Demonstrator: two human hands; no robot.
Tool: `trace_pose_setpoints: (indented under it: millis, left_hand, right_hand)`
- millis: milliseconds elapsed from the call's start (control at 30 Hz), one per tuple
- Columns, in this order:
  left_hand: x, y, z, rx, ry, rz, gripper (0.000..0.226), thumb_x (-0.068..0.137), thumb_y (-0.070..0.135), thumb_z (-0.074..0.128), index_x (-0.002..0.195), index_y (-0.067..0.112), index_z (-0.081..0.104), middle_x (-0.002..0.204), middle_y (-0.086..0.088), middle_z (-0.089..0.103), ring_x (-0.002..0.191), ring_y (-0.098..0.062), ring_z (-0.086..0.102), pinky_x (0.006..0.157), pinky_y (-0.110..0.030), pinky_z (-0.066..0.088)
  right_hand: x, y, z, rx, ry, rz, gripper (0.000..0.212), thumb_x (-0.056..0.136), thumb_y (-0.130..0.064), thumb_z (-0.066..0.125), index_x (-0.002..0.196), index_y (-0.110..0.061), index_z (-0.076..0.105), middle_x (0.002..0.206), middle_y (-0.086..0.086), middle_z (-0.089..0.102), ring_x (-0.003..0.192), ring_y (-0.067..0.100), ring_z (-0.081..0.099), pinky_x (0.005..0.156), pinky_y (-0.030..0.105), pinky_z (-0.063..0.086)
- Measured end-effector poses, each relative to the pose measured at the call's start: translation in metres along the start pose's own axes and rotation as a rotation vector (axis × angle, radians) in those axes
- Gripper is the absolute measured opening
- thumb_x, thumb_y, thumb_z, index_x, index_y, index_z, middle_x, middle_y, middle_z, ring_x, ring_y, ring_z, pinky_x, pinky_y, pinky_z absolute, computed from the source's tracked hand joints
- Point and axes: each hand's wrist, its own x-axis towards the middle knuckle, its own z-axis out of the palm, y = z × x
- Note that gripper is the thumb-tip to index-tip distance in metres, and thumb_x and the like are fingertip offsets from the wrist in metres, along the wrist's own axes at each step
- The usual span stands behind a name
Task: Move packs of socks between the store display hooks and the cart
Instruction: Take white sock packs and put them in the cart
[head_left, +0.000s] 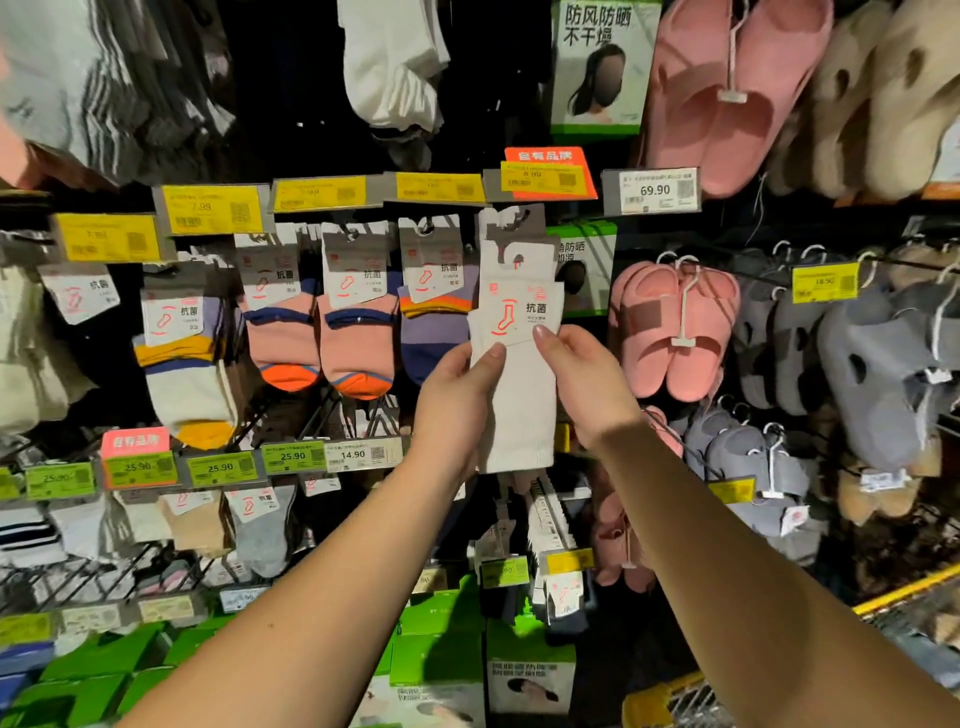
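A pack of white socks (519, 395) with a white card label is held up in front of the display, its hanger tab near a hook (514, 223) under the orange price tag. My left hand (457, 395) grips the pack's left edge, thumb on the front. My right hand (582, 384) grips its right edge just below the label. Another white card hangs behind it on the same hook. To the left, packs of pink and orange socks (317, 332) and purple striped socks (436, 312) hang on neighbouring hooks. The cart's yellow rim (660, 696) shows at bottom right.
Pink slippers (675, 332) and grey slippers (872, 374) hang to the right. Yellow and green price tags line the rails. Green boxes (441, 654) fill the lower shelf. More sock packs hang on lower hooks at left.
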Motion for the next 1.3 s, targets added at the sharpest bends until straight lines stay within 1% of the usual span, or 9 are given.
trace_pose_setpoints:
  millis: [100, 267, 433, 633, 800, 900, 1033, 1200, 1300]
  left_hand:
    - [0.012, 0.006, 0.002, 0.153, 0.008, -0.014, 0.019, 0.098, 0.021, 0.063, 0.114, 0.011, 0.066, 0.102, -0.004, 0.077, 0.086, -0.015, 0.074, 0.066, -0.024, 0.055]
    - [0.024, 0.005, 0.006, 0.27, -0.005, -0.063, 0.034, 0.091, 0.022, 0.068, 0.121, 0.009, 0.06, 0.099, -0.017, 0.071, 0.08, -0.023, 0.062, 0.07, -0.033, 0.047]
    - [0.034, 0.0, 0.008, 0.295, 0.004, -0.087, 0.031, 0.092, 0.014, 0.066, 0.121, 0.005, 0.06, 0.088, -0.007, 0.064, 0.065, -0.015, 0.056, 0.055, -0.024, 0.041]
    - [0.041, -0.005, 0.011, 0.25, 0.034, -0.112, 0.031, 0.092, 0.01, 0.065, 0.122, 0.005, 0.059, 0.106, -0.019, 0.071, 0.084, -0.024, 0.064, 0.08, -0.041, 0.056]
    - [0.047, -0.011, 0.015, 0.306, 0.058, -0.122, 0.045, 0.079, 0.015, 0.067, 0.123, 0.007, 0.057, 0.095, -0.015, 0.068, 0.074, -0.026, 0.06, 0.077, -0.041, 0.053]
    - [0.059, -0.016, 0.017, 0.433, 0.07, -0.117, 0.034, 0.086, 0.011, 0.064, 0.118, 0.011, 0.056, 0.105, -0.013, 0.069, 0.09, -0.03, 0.065, 0.088, -0.046, 0.055]
    - [0.074, -0.026, 0.011, 0.53, 0.099, -0.118, 0.023, 0.089, 0.01, 0.063, 0.111, 0.011, 0.055, 0.093, -0.012, 0.063, 0.083, -0.029, 0.058, 0.074, -0.037, 0.049]
    - [0.063, -0.038, -0.002, 0.586, 0.119, -0.107, 0.032, 0.088, 0.012, 0.065, 0.116, 0.01, 0.05, 0.096, -0.013, 0.065, 0.083, -0.029, 0.06, 0.072, -0.037, 0.048]
    - [0.039, -0.054, -0.009, 0.557, 0.144, -0.061, 0.025, 0.093, 0.017, 0.062, 0.114, 0.014, 0.049, 0.087, -0.006, 0.062, 0.081, -0.026, 0.061, 0.073, -0.036, 0.05]
  right_hand:
    - [0.01, -0.007, -0.007, 0.013, 0.005, -0.025, 0.028, 0.103, -0.032, 0.055, 0.104, -0.004, 0.06, 0.102, 0.005, 0.076, 0.093, 0.018, 0.074, 0.086, 0.044, 0.057]
    - [0.037, -0.017, -0.014, -0.107, 0.089, -0.078, 0.038, 0.099, -0.043, 0.057, 0.097, -0.005, 0.061, 0.099, 0.01, 0.075, 0.095, 0.031, 0.071, 0.085, 0.052, 0.055]
    - [0.061, -0.022, -0.012, -0.164, 0.113, -0.089, 0.025, 0.102, -0.036, 0.055, 0.089, -0.015, 0.059, 0.094, 0.007, 0.071, 0.086, 0.024, 0.066, 0.073, 0.034, 0.047]
    - [0.08, -0.016, -0.01, -0.193, 0.124, -0.066, 0.044, 0.1, -0.042, 0.056, 0.097, 0.001, 0.063, 0.099, 0.023, 0.071, 0.091, 0.041, 0.067, 0.069, 0.034, 0.045]
    - [0.09, -0.017, -0.007, -0.437, 0.181, -0.055, 0.036, 0.099, -0.046, 0.056, 0.085, -0.013, 0.055, 0.076, 0.006, 0.057, 0.073, 0.022, 0.051, 0.052, 0.028, 0.033]
    - [0.095, -0.02, -0.005, -0.553, 0.197, -0.035, 0.038, 0.1, -0.048, 0.053, 0.08, -0.015, 0.052, 0.076, 0.002, 0.056, 0.083, 0.026, 0.054, 0.06, 0.033, 0.032]
    - [0.091, -0.021, -0.001, -0.63, 0.192, -0.01, 0.046, 0.101, -0.05, 0.05, 0.069, -0.017, 0.047, 0.08, 0.011, 0.062, 0.092, 0.034, 0.062, 0.071, 0.037, 0.041]
    - [0.07, 0.0, -0.008, -0.608, 0.174, -0.001, 0.044, 0.098, -0.051, 0.054, 0.107, -0.009, 0.06, 0.103, 0.009, 0.067, 0.099, 0.03, 0.061, 0.075, 0.035, 0.042]
    - [0.036, 0.026, -0.019, -0.562, 0.206, -0.007, 0.033, 0.097, -0.044, 0.059, 0.107, -0.012, 0.059, 0.095, 0.001, 0.062, 0.09, 0.022, 0.058, 0.077, 0.033, 0.043]
